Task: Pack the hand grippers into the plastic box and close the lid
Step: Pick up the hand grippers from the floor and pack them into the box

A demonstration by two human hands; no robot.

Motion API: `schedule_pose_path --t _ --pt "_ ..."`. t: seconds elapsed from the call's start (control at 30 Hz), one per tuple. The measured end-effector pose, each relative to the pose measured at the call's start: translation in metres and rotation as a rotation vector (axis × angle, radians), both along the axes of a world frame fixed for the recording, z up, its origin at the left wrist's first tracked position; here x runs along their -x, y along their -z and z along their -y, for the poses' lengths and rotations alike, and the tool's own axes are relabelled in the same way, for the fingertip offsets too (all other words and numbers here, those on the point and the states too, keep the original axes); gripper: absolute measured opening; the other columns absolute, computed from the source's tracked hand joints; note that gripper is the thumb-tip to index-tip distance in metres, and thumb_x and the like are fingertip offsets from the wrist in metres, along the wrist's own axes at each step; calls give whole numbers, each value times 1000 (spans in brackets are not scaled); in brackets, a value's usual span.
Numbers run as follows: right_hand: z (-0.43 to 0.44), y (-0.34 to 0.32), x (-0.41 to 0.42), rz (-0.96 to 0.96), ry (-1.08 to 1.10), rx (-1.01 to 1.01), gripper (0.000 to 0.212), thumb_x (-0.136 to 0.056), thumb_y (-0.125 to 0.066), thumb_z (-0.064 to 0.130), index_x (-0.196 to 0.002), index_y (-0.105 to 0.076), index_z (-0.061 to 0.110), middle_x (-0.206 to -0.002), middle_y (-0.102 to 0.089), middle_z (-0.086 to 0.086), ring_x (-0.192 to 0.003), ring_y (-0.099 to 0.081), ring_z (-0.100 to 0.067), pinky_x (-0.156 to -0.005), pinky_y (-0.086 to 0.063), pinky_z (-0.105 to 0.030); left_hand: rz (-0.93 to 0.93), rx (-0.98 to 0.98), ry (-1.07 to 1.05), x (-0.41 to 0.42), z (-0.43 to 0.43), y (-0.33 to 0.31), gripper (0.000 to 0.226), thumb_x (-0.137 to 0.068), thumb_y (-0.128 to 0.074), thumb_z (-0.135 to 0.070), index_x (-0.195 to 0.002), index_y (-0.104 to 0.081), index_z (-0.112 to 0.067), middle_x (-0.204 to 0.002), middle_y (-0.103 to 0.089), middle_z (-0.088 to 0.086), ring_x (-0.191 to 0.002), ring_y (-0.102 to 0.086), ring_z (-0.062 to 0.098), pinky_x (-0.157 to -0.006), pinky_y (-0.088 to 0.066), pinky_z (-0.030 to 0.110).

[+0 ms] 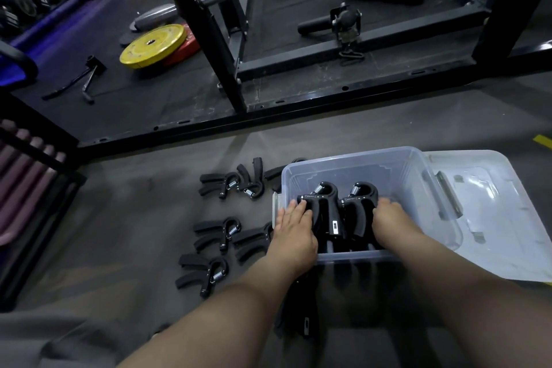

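Now left hand (294,227) and right hand (391,218) each hold black, steel-sprung hand grippers (325,206).

Black hand grippers (337,212) — open clear box (418,164)
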State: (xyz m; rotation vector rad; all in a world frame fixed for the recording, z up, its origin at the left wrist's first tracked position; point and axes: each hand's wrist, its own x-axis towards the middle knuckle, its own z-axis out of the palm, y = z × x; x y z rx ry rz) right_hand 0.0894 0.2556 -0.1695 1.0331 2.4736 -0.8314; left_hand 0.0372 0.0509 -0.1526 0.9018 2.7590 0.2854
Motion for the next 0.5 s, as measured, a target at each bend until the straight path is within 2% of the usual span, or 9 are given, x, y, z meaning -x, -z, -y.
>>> schedule_pose_path --t 0.2,0.27,0.33,0.4,0.5 --pt "3 2 2 11 33 4 39 -102 -31 29 -130 -41 4 -140 -42 -22 -125 -46 -42 -100 -39 -44 16 -109 13 -1 5 -2 58 -93 -39 -12 -149 -30 -7 -162 -15 4 -150 0 17 -116 18 29" --pt "4 0 5 31 59 2 42 -102 -30 32 -132 -40 3 -142 -41 -23 -127 -45 -42 -101 -38 -44 21 -180 44 0 16 1 57 -92 -39 -11 -148 -34 -6 -161 -18 3 -150 -4 15 -119 12 28" --pt "8 -3 7 57 77 -7 48 -102 -30 34 -136 -36 2 -146 -38 -23 -131 -41 -41 -104 -35 -45 7 -213 84 1 30 6 57 -93 -33 -19 -149 -33 -8 -161 -19 1 -150 -6 13 -122 -1 31" --pt "14 -8 8 42 50 -87 55 -101 -32 36 -144 -30 1 -153 -26 -22 -139 -30 -39 -111 -27 -46 -23 -231 90 1 43 11 60 -93 -25 -29 -150 -33 -10 -161 -20 0 -150 -8 12 -122 -12 33" --pt "31 -13 13 -131 -100 -269 56 -98 -40 31 -145 -31 2 -157 -16 -24 -146 -14 -37 -119 -13 -44 -42 -256 70 2 55 13 58 -97 -26 -33 -150 -32 -11 -160 -22 1 -149 -13 14 -122 -14 33"
